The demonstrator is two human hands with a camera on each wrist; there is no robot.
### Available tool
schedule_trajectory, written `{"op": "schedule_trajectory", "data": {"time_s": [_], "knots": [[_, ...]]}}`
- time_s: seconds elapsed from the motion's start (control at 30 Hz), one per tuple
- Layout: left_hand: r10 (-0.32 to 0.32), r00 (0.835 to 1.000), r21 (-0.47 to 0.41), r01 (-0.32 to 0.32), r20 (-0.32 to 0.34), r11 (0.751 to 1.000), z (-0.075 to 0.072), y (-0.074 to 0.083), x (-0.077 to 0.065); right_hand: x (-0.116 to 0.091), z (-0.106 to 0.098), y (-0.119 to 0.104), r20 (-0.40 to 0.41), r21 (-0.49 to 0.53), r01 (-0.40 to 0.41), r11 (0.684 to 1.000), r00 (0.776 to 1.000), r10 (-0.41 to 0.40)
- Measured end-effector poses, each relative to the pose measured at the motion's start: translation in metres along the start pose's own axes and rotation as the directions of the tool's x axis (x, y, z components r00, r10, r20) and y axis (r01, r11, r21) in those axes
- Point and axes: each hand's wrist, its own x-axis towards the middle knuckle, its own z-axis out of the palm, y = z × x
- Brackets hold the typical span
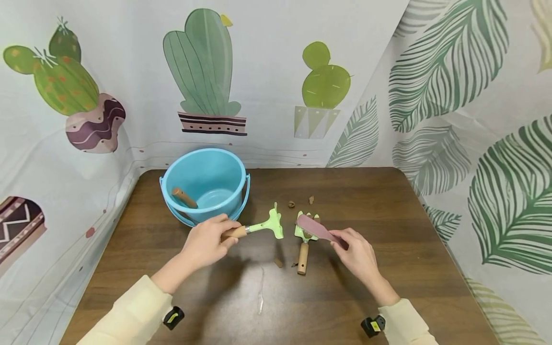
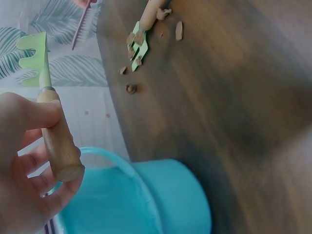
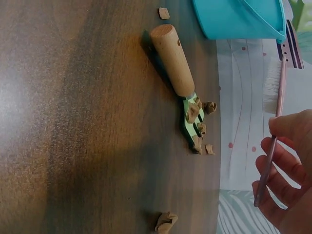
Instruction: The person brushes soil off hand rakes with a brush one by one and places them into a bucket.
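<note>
My left hand [image 1: 209, 243] grips the wooden handle of a small hand rake [image 1: 270, 224], its green tined head pointing right above the table. In the left wrist view, the thumb lies along the handle. With my right hand [image 1: 357, 253] I hold a pink brush [image 1: 314, 226] by its handle; white bristles show in the right wrist view. Below the brush lies a green hand fork [image 3: 175, 61] with a wooden handle, on the tabletop. Brown crumpled pieces [image 3: 193, 113] rest on its tines, partly covered by the brush in the head view.
A light-blue bucket [image 1: 236, 211] stands at the back left, with a wooden handle [image 1: 184, 198] leaning inside. Several brown scraps [image 1: 291, 204] lie scattered around the fork on the dark wooden table [image 1: 366, 201]. Patterned cloth [image 1: 267, 96] hangs behind the table's far edge.
</note>
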Motion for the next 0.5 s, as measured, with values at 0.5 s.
{"op": "schedule_trajectory", "data": {"time_s": [0.5], "knots": [[0.044,0.999,0.126,-0.045,0.008,0.991,-0.049,-0.016,0.019,-0.002,0.000,-0.001,0.031,0.008,-0.003,1.000,1.000,0.003]]}}
